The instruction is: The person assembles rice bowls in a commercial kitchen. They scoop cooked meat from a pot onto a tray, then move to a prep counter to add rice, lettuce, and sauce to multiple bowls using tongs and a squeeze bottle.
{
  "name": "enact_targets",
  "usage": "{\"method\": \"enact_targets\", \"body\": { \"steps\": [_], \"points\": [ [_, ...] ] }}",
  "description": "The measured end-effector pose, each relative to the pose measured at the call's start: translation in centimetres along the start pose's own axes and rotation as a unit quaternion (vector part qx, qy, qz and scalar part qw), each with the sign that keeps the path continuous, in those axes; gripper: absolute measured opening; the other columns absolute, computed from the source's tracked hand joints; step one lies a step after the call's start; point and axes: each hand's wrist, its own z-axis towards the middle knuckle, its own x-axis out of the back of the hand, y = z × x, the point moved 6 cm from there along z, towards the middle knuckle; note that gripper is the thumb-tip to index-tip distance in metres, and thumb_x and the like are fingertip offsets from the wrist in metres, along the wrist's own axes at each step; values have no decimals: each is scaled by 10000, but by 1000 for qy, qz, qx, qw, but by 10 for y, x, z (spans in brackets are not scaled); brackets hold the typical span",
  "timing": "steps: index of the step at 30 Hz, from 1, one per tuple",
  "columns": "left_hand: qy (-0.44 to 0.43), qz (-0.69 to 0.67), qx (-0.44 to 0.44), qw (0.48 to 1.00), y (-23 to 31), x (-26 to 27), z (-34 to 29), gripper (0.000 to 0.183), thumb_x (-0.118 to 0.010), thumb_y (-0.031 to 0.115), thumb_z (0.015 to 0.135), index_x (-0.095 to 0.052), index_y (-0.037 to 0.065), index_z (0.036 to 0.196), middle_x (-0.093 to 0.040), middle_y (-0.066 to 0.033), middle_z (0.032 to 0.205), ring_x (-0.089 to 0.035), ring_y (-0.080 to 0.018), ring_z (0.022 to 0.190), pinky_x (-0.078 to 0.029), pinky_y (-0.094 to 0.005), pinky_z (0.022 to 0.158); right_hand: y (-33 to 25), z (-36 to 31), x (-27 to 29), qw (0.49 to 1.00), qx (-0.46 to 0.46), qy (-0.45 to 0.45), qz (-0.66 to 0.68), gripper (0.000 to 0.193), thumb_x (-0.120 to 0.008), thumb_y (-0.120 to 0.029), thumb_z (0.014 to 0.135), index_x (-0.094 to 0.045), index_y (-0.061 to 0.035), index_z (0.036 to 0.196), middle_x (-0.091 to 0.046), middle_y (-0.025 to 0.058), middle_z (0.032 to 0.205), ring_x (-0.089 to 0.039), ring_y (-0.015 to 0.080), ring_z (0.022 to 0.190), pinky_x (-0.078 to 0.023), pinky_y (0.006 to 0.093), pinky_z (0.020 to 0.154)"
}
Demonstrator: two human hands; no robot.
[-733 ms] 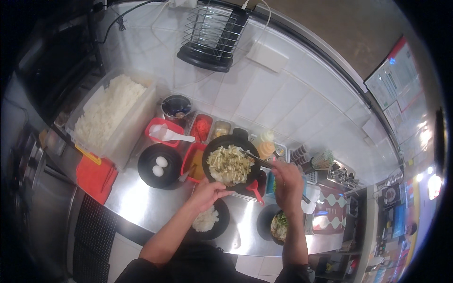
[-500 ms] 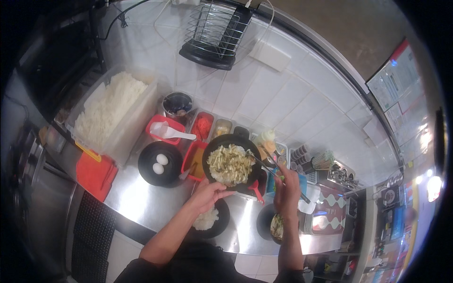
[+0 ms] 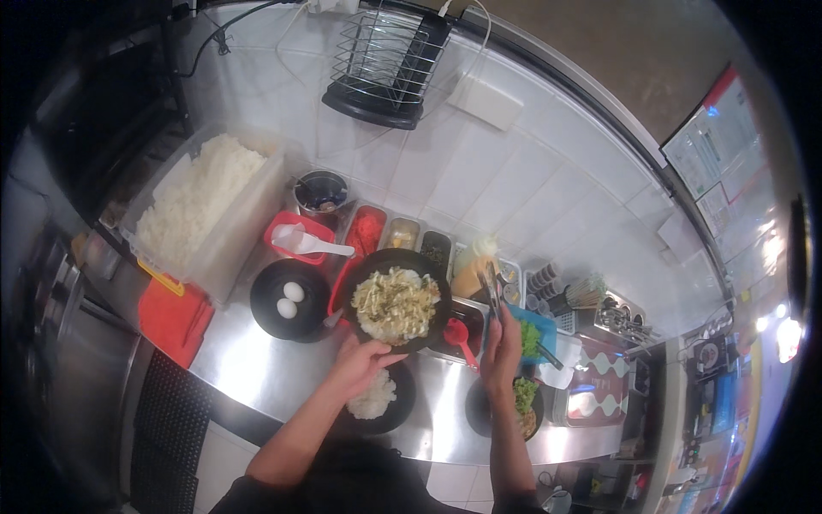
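My left hand (image 3: 360, 367) holds a black bowl (image 3: 398, 256) by its near edge, above the counter. In it lies white rice under a shredded topping (image 3: 396, 301) striped with pale sauce. To the right of the bowl, my right hand (image 3: 502, 347) grips metal tongs (image 3: 491, 289), their tips pointing up and away, apart from the food; I see nothing between them. Below my left hand, a second black bowl (image 3: 406, 411) with white rice (image 3: 373, 398) rests on the counter. Beside my right forearm stands another black bowl (image 3: 476, 406) holding lettuce (image 3: 524, 392) and browned food, partly covered by the arm.
Two white eggs (image 3: 291, 300) sit in a black dish (image 3: 267, 319). A large rice tub (image 3: 257, 224) stands at left. Behind are a red tub (image 3: 278, 242) with a white paddle, topping trays (image 3: 368, 224) and sauce bottles (image 3: 476, 264). A red spoon (image 3: 462, 341) and blue lettuce container (image 3: 556, 332) lie right.
The held bowl has shifted left and slightly toward me. The tongs have swung from its right edge to the right and now stand more upright. More of the right-hand bowl's lettuce shows.
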Motion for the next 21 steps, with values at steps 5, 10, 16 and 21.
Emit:
{"method": "enact_targets", "body": {
  "steps": [5,10,16,21],
  "points": [
    [57,30,-29,997,18,32,-53,622,-491,-112,849,-365,0,1447,-525,-204,1392,-548,-373,1284,-487,-554,1063,51,34,-102,986,-24,-134,-96,313,-494,-63,988,-492,52,1279,-550,290,1092,-551,463,1014,-484,505,850],
    [66,47,-51,995,30,66,-100,686,-510,-121,835,-310,18,1476,-513,-192,1398,-576,-364,1247,-534,-545,1012,65,59,-143,972,-104,-175,-113,349,-552,-249,983,-562,64,1137,-643,327,983,-631,515,929,-512,571,797],
    [191,73,-62,977,22,124,-180,689,-562,-87,797,-348,2,1446,-549,-200,1359,-618,-373,1184,-590,-520,918,122,60,-63,887,-114,-353,-274,412,-625,-401,906,-737,-8,958,-700,273,981,-681,447,946,-541,522,837],
    [229,34,-119,966,4,132,-223,683,-597,-55,766,-369,-51,1410,-583,-235,1306,-656,-398,1117,-605,-509,905,210,108,-36,963,-84,-185,-178,440,-688,-397,840,-721,-36,1091,-713,229,973,-689,397,934,-545,479,841]
  ]
}}
